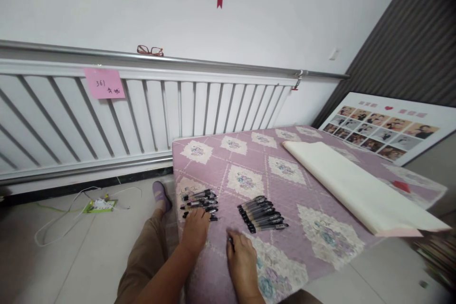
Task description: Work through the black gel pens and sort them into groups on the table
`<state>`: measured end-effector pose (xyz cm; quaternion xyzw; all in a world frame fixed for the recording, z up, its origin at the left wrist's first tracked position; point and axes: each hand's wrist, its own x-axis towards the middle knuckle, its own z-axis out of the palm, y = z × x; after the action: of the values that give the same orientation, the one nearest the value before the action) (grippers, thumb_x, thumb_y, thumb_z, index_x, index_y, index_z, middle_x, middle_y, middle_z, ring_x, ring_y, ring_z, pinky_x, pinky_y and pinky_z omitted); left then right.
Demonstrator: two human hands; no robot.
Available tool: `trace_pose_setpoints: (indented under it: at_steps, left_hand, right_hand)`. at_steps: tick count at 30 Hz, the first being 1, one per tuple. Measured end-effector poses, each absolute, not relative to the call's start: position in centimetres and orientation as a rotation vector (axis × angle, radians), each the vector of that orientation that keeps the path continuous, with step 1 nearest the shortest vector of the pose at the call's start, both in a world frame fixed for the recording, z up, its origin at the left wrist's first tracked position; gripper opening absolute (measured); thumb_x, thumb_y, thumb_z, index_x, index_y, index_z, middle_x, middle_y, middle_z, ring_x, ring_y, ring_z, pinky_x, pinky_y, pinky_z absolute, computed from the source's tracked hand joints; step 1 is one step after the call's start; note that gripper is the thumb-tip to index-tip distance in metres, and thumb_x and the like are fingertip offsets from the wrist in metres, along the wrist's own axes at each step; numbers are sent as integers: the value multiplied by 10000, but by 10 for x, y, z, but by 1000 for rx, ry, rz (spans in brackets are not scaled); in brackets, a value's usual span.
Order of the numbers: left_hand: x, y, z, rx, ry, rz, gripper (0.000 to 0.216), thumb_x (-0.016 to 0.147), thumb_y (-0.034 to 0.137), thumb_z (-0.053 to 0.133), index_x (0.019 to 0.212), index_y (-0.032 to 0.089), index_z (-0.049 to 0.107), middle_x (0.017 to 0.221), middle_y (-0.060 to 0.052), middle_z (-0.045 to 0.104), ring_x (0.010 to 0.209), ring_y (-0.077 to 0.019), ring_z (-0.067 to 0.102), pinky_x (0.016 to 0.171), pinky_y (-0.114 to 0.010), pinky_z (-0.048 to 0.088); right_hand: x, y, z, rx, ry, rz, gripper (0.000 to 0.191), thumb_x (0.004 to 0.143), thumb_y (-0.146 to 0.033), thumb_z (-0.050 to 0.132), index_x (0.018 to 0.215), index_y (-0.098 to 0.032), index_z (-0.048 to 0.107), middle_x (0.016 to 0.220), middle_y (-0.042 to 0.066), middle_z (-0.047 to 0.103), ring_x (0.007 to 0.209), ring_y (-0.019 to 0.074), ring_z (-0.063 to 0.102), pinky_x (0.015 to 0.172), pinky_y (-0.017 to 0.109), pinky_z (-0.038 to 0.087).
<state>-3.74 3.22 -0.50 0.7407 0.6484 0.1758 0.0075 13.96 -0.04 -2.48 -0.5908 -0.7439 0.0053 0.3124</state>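
Note:
Two groups of black gel pens lie on a purple, flower-patterned cloth [221, 161]. In the left group [200, 195] several pens are spread loosely. My left hand [195, 232] is at the near side of that group, its fingers bent over a pen [213, 219] whose end sticks out to the right. The right group [262, 213] has several pens side by side in a slanted row. Just in front of it, my right hand [242, 261] is closed, with the dark end of a pen [231, 241] showing between thumb and fingers; its other end is hidden.
A large cream sheet [345, 185] lies on the right of the cloth. Behind it leans a photo board [388, 128]. A white radiator [213, 104] runs along the wall, with glasses [150, 51] on its pipe. A power strip [101, 205] with cables is on the floor at left.

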Motion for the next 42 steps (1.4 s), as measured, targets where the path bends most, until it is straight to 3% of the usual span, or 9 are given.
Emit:
trace_pose_setpoints:
  at_steps: [13,21,28,33,42]
  left_hand:
    - [-44,-5,-14,2065,2116,927,261,828,116,550,1027,260,637,1092,-27,620,1068,-230,527,947,-411,363]
    - [-44,-2,-17,1895,2237,1078,379,773,66,516,1117,209,588,1178,-72,564,1149,-244,483,1001,-424,358]
    - [-45,4,-36,1852,2288,1087,413,780,82,496,1174,199,542,1203,-93,539,1174,-257,467,1007,-441,359]
    - [-47,5,-43,1857,2269,1048,493,771,65,488,1246,194,492,1236,-103,521,1191,-261,452,1010,-454,349]
    - [-45,3,-37,1842,2215,1127,481,771,53,467,1230,196,490,1220,-99,529,1199,-253,456,1038,-449,344]
  right_hand:
    - [141,6,-27,-1493,-2010,63,251,866,-203,465,1044,-196,641,940,72,693,859,231,615,795,359,453]
    - [102,33,-2,-1362,-2112,161,229,828,-142,488,968,-211,656,864,44,669,843,204,595,788,322,438]
    - [61,51,20,-1271,-2341,285,304,803,-92,504,984,-263,680,913,35,666,904,219,572,799,322,421]
    - [59,56,20,-1276,-2337,279,405,775,-69,512,1111,-253,640,1011,52,659,969,244,554,833,351,430]
    - [101,42,-2,-1230,-2107,235,228,858,-164,466,969,-207,661,955,71,668,907,217,595,824,369,474]
